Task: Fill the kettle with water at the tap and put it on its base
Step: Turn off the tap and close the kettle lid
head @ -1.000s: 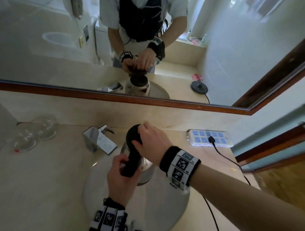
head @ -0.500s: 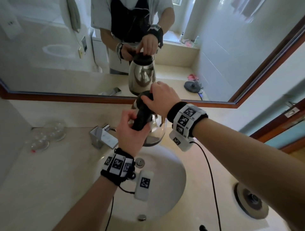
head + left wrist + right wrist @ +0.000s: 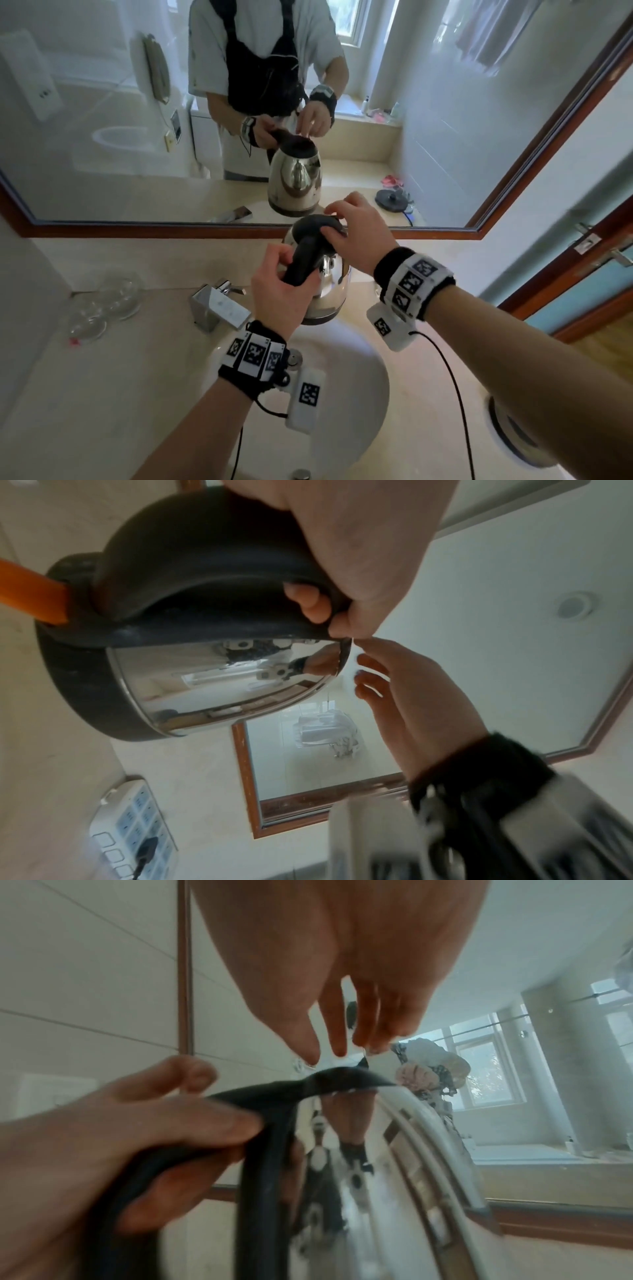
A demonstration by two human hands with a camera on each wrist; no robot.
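Bathroom vanity, beige stone counter (image 3: 102, 394) under a wood-framed mirror (image 3: 137, 154), mid-task. Left of the hands, glass dishes (image 3: 102, 308) parked well clear of the basin; nearer, just beside the left wrist, the chrome tap (image 3: 219, 308), spout angled toward the sink (image 3: 359, 394). Left hand (image 3: 284, 301) wrapped round the black handle (image 3: 305, 260), carrying the steel kettle (image 3: 329, 287) in the air above the sink, probably to keep the load on one arm. Right hand (image 3: 359, 233) at the black lid (image 3: 318, 224), fingertips (image 3: 366, 674) curled on its rim, holding nothing else, apparently working the lid for filling. Whether water is inside: cannot tell. Right of the right forearm, low on the counter, the round base (image 3: 513, 442), partly hidden, waiting for the kettle; a black cable (image 3: 455, 394) trailing from the wristband across the counter.
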